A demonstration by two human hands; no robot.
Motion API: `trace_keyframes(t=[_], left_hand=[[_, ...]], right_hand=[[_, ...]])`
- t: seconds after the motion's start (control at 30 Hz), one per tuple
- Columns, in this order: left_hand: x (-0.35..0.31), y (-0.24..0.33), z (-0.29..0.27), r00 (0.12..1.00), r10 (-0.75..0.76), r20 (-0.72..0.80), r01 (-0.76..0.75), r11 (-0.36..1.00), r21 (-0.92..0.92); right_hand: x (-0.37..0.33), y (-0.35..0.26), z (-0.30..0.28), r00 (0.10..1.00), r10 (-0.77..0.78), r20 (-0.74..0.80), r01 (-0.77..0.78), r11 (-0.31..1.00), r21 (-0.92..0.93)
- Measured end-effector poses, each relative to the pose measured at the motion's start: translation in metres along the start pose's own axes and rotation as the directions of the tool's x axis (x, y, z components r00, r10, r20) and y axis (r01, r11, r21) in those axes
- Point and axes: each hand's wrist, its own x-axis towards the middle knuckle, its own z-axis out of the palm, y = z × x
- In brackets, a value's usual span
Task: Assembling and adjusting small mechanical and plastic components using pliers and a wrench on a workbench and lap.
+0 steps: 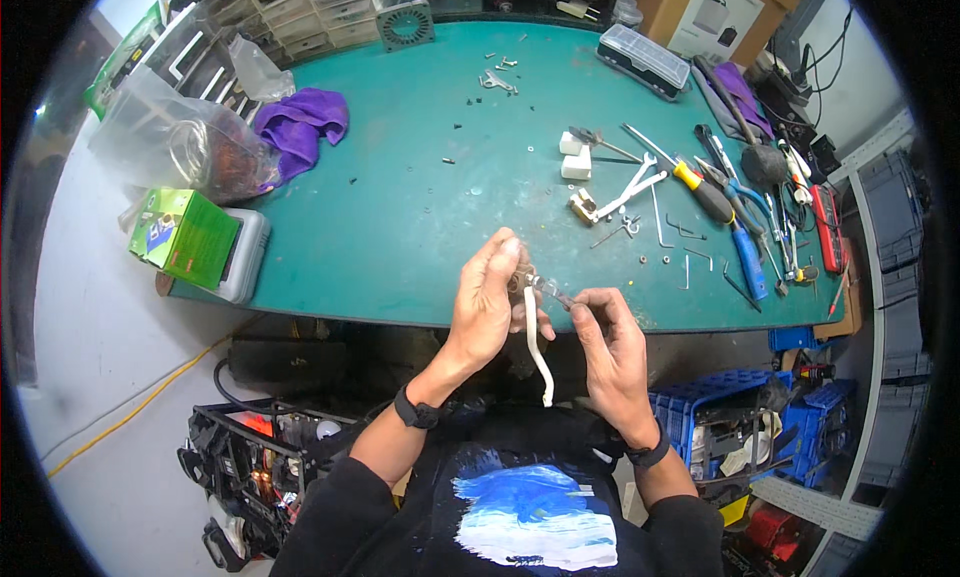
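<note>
Just off the table's front edge, my left hand (484,299) is closed round a small brownish metal fitting (522,277). From the fitting a thin, bent white lever (538,352) hangs down toward my lap. My right hand (610,347) pinches the end of a slim, shiny metal piece (553,290) between thumb and fingertips. Its other end reaches the fitting; whether it sits inside or only touches cannot be made out. The left fingers hide much of the fitting. A similar brass-coloured fitting with a white lever (583,209) lies on the table beyond my right hand.
On the green table (390,247), screwdrivers (708,195), pliers (735,185), hex keys (660,217) and a rubber mallet (764,164) crowd the right. Small screws lie toward the back. A green box (185,235) and purple cloth (302,129) are at left; blue crates (725,417) stand below right.
</note>
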Motion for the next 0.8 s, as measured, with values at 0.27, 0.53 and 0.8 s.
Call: trace_keyframes(t=[0.27, 0.53, 0.8], left_hand=[[0.004, 0.002, 0.002, 0.999, -0.02, -0.043, 0.021, 1.0, 0.018], [0.003, 0.006, 0.004, 0.998, -0.07, -0.002, 0.07, 0.997, 0.02], [0.007, 0.003, 0.0, 0.998, -0.046, 0.045, 0.047, 0.998, -0.038]], right_hand=[[0.01, -0.008, -0.011, 0.944, 0.167, 0.284, -0.214, 0.966, 0.144], [0.011, -0.018, -0.02, 0.802, 0.266, 0.535, -0.532, 0.725, 0.437], [0.018, -0.032, -0.048, 0.996, -0.08, 0.038, 0.067, 0.959, 0.276]])
